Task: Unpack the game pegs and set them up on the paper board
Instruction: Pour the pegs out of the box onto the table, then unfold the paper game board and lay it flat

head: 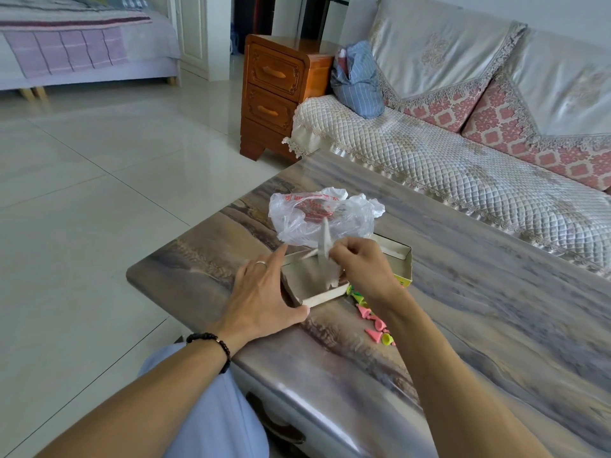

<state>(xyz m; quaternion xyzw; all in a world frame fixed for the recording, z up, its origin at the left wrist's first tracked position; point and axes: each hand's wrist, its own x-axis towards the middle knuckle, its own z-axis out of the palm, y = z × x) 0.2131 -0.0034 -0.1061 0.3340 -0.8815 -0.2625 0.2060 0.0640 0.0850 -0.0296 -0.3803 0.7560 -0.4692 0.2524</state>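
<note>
— 2 hands over 1 marbled grey-brown surface [463, 309], seen from the head camera. What are they doing?

— The left hand [261, 292] lies flat with straight fingers against the near-left wall of a shallow white cardboard box [405, 251], thumb at its corner. A ring sits on 1 finger and a dark bead bracelet [215, 350] circles the wrist. The right hand [367, 266] has its fingers curled, pinching a folded sheet of white paper [322, 251] that stands up out of the box; it is blurred, so its print cannot be read.

— And the pegs?

— A loose string of small pink, green and yellow cone-shaped pegs [373, 317] lies on the surface just beside the box's near-right edge, partly under the right forearm. How many, I cannot tell.

— Anything else on the surface?

— A crumpled clear plastic bag [317, 216] with red print, touching the far side of the box.

— The room?

— Pale glossy floor tiles [99, 176] to the left. A sofa [446, 160] with a quilted cream cover and pink patterned cushions runs along the far side of the surface, a blue striped cloth bundle [357, 81] on its end. Beside that stands a wooden cabinet [274, 94] with 2 drawers. A bed [82, 44] with a lilac cover is at far left.
</note>
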